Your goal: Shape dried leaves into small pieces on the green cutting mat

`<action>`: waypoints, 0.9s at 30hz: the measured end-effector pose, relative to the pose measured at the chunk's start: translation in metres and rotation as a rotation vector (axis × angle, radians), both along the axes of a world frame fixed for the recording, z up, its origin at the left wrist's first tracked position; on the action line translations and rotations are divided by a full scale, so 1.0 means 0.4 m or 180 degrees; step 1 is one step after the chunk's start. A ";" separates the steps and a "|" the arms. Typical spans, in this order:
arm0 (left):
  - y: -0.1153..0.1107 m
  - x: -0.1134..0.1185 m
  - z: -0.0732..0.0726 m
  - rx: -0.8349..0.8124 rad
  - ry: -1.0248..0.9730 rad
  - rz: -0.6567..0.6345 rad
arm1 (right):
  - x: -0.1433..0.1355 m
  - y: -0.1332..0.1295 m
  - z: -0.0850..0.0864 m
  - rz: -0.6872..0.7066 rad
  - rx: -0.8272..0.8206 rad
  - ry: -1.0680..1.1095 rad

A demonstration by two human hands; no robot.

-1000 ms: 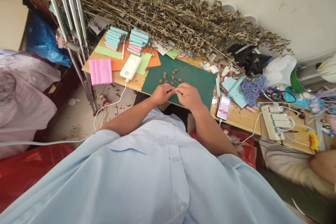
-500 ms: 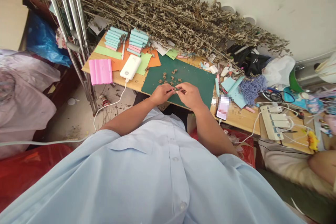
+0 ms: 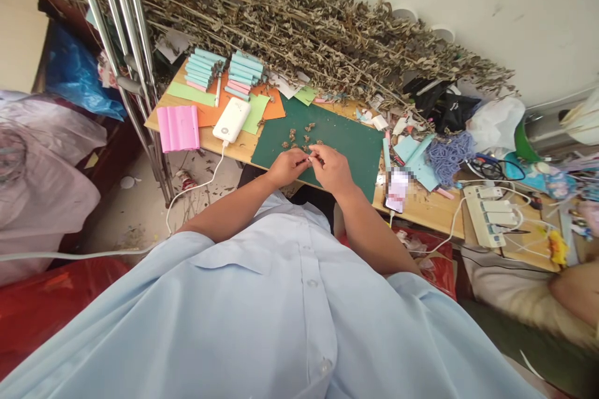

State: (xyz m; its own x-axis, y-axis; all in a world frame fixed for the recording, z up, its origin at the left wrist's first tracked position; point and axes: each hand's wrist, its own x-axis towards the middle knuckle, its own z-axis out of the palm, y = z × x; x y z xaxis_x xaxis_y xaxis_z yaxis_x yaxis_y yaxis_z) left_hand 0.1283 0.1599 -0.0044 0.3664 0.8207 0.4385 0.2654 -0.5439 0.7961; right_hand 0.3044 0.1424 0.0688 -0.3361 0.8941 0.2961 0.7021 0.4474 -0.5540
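Over the front edge of a dark green mat (image 3: 350, 140), my left hand (image 3: 286, 167) and my right hand (image 3: 332, 169) meet, fingertips against fingertips. Both are closed in a pinch. Whatever small thing lies between the fingers is too hidden to make out. Just beyond the hands, several crumpled clumps of dried leaf (image 3: 309, 127) lie scattered on the mat.
Bundled dried stalks (image 3: 290, 19) stretch along the back. Blue and pink paper rolls (image 3: 246, 68), a white power bank (image 3: 233, 120) and pink paper (image 3: 178, 129) lie left. A phone (image 3: 397, 192), purple yarn (image 3: 450, 159) and a power strip (image 3: 485, 217) are right.
My right hand has shifted slightly left, closer to the left fingertips. The dark scrap seen between the fingers before is now hidden. My left hand stays nearly in place.
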 end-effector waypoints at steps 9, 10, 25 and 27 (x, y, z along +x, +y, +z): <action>0.000 0.002 -0.003 0.0041 -0.0072 0.0047 | 0.036 -0.026 0.006 0.0026 0.0226 0.0186; 0.000 0.003 -0.003 0.0026 -0.0062 0.0044 | 0.039 -0.030 0.004 0.0054 0.0238 0.0131; -0.004 -0.003 0.000 -0.0077 -0.0148 0.0087 | 0.015 -0.022 0.013 0.0110 0.0104 -0.0244; -0.002 -0.001 -0.004 -0.0084 -0.0159 0.0106 | 0.028 -0.019 0.003 -0.0056 0.0151 -0.0046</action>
